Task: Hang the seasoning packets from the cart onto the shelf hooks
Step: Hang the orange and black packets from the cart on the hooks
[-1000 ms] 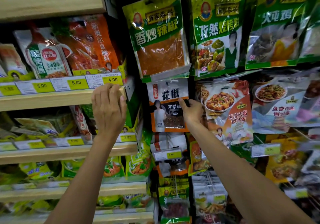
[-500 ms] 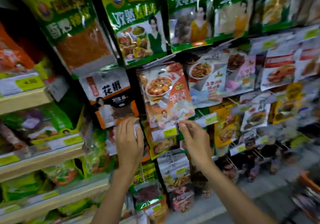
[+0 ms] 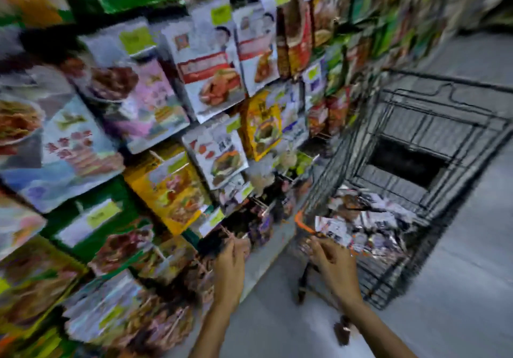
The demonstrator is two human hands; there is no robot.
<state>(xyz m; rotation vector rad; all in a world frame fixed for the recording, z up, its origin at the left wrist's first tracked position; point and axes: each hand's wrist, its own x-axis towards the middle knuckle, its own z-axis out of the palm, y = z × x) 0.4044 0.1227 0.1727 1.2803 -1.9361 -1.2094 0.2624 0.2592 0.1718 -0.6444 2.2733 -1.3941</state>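
The frame is heavily motion-blurred. A black wire cart [image 3: 433, 135] stands on the right, with a heap of seasoning packets [image 3: 366, 219] in its near end. My right hand [image 3: 333, 263] reaches over the cart's near rim, its fingertips at the edge of the packets; whether it grips one is unclear. My left hand [image 3: 230, 257] hovers with loose fingers in front of the low shelf hooks [image 3: 258, 205] and holds nothing. Hanging packets [image 3: 211, 80] fill the shelf wall on the left.
Grey floor [image 3: 458, 288] stretches below and right of the cart. The shelf's white base [image 3: 266, 257] runs between my hands. Yellow price tags [image 3: 136, 40] stick out from the hook ends. A small dark object [image 3: 342, 330] lies by my right forearm.
The view has swung right and down from the shelf to the cart. Both hands dropped away from the hanging packets; the right one now reaches into the cart.
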